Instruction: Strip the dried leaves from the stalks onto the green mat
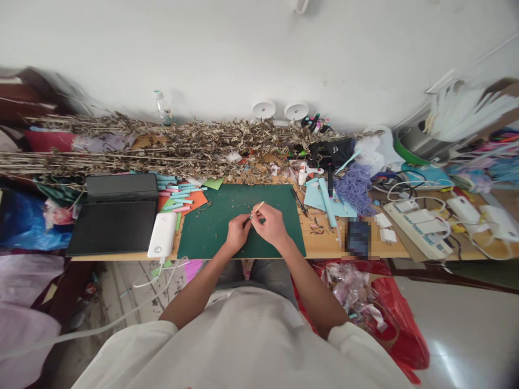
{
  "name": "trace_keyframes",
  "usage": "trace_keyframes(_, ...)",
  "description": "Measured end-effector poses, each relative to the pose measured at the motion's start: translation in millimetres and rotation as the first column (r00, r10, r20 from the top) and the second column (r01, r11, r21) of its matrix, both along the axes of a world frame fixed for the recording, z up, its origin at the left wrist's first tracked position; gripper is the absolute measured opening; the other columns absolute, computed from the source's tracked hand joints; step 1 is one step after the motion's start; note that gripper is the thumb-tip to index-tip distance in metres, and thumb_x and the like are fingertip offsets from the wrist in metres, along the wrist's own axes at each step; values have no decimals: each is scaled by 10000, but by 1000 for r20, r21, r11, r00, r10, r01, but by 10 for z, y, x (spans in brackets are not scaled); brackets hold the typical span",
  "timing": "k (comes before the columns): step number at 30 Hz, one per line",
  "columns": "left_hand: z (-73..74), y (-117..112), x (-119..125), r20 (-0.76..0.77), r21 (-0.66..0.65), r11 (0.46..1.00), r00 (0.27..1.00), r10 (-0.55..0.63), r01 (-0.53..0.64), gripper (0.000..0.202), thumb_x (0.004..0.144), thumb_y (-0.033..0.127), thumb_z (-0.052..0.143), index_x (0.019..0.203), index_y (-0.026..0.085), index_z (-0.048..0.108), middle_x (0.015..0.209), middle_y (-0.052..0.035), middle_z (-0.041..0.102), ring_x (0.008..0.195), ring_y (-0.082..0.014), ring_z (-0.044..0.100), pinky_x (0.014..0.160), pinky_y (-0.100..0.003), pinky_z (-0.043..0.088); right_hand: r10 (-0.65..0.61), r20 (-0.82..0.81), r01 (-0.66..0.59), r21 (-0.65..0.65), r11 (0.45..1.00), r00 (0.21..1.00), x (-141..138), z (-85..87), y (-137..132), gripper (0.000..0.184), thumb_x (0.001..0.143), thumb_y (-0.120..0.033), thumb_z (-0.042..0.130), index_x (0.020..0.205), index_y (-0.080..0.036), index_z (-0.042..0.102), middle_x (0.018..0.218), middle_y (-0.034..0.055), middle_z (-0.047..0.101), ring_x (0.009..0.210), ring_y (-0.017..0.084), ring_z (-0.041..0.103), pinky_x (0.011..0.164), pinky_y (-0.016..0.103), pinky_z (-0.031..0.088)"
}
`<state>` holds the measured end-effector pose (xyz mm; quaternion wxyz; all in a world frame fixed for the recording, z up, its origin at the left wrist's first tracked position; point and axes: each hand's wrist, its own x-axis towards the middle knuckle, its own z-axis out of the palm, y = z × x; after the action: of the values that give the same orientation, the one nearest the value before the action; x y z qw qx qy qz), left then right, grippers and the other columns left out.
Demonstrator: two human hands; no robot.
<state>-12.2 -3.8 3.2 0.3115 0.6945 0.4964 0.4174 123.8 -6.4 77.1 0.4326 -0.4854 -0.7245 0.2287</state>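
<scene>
Both of my hands meet over the green cutting mat [211, 237], close to its middle. My right hand [271, 224] pinches a thin pale stick [260, 205], which sticks up tilted above the fingers. My left hand [238, 233] is closed, with its fingertips against those of the right. A tiny light-coloured bit shows where the fingertips meet; its kind is too small to tell. Small dark crumbs lie scattered on the mat. To the right of the mat, a black pen [299, 201] rests across its edge.
Dried plant stems [194, 138] line the back of the desk. Left are a black tablet case [115, 227], a white power bank [162, 235] and blue paper rolls [178, 197]. Right are a glue gun [310, 173], purple yarn [357, 186] and a power strip [419, 229]. A red bag [399, 324] stands below.
</scene>
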Motion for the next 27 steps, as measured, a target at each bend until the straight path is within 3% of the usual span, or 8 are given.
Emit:
trace_keyframes(11,-15,1,-5,18,17,1000,1000,-8,8,190,885,193,554,985,185,716,900,-53,715,800,-160,643,745,-259,471,5,-6,-6,-36,999,1000,0,-14,31,104,813,-154,490,874,-202,560,804,26,619,651,121,616,618,219,554)
trace_keyframes(19,-7,-1,-1,13,12,1000,1000,-8,8,190,877,170,551,962,178,721,884,-57,716,794,-158,642,748,-257,479,-19,124,19,3,1000,992,10,-1,23,99,824,-144,489,868,-198,559,813,37,617,668,130,607,643,228,530)
trace_keyframes(27,-7,0,-7,12,4,1000,1000,-5,5,188,878,165,546,934,173,725,890,-59,722,780,-153,641,735,-252,472,-25,73,24,20,1000,997,-28,-30,-1,102,841,-157,483,870,-206,567,826,35,633,683,128,621,663,230,542)
